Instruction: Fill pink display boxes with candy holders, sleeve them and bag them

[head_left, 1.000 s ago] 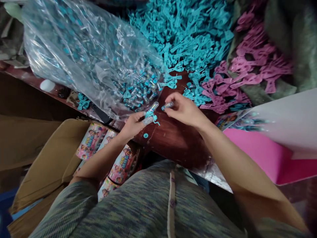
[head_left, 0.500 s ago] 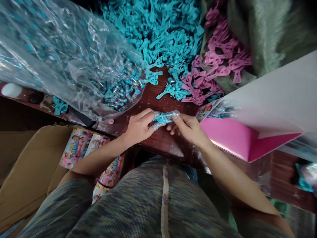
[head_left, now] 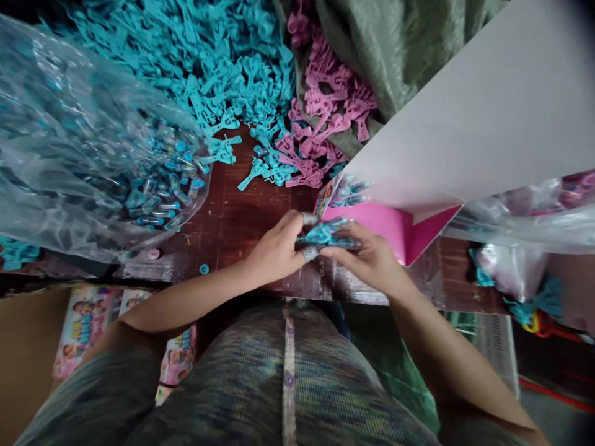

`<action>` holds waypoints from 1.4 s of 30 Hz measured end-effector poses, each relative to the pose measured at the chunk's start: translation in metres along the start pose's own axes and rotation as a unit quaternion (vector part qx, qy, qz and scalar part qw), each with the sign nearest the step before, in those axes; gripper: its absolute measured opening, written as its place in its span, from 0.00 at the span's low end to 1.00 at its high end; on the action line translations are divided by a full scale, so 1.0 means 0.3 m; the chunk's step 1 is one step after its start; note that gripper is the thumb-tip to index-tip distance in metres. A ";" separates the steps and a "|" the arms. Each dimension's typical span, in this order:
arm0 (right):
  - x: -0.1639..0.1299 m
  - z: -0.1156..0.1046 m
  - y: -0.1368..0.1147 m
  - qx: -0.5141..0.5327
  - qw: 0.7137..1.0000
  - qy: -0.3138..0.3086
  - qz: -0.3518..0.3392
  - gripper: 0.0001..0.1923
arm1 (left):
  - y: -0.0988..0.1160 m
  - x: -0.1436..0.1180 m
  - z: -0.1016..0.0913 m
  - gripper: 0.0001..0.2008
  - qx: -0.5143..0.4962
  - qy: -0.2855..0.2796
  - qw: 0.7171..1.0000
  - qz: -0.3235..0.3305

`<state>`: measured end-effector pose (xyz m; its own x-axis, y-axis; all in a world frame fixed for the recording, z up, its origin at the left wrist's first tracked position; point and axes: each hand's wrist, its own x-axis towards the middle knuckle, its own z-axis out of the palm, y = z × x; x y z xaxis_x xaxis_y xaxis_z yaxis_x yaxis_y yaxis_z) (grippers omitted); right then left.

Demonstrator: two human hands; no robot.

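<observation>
Vial (head_left: pixel 331 233), clear with a teal part on it, pinched between both hands above the desk (head_left: pixel 242 223), just in front of the pink box (head_left: pixel 395 226). Left hand (head_left: pixel 276 251) closed on its left end, taped fingertips (head_left: pixel 309 252) pressing in; right hand (head_left: pixel 369 260) closed on its right end. Further left, a plastic bag (head_left: pixel 69 173) full of teal-capped vials. Beyond, a teal pile (head_left: pixel 204 68) and a pink pile (head_left: pixel 325 118) of plastic pieces, touching each other. Near the desk's front edge, two loose caps (head_left: pixel 203 268). Below left, a carton (head_left: pixel 23 359) holding printed packs (head_left: pixel 86 325).
</observation>
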<state>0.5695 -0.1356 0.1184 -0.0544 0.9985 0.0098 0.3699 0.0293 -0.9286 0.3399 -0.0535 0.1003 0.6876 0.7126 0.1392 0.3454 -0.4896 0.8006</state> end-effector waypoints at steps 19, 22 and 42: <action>0.056 -0.148 0.135 -0.439 0.898 0.021 -0.008 0.27 | -0.096 0.142 0.124 0.50 0.102 -0.056 0.991 -0.071; 0.046 -0.131 0.120 -0.440 0.896 0.056 -0.021 0.24 | -0.170 0.153 0.022 0.32 0.181 0.027 0.978 -0.101; 0.476 0.544 -0.072 -0.308 0.925 -0.011 -0.224 0.20 | -0.211 -0.368 -0.388 0.15 0.175 0.083 0.955 -0.226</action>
<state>0.4022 -0.0012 0.0794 -0.3466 0.8783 0.3292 0.7627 0.4682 -0.4461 0.1677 -0.0427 0.1019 0.3174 0.9463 -0.0605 0.7954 -0.2310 0.5603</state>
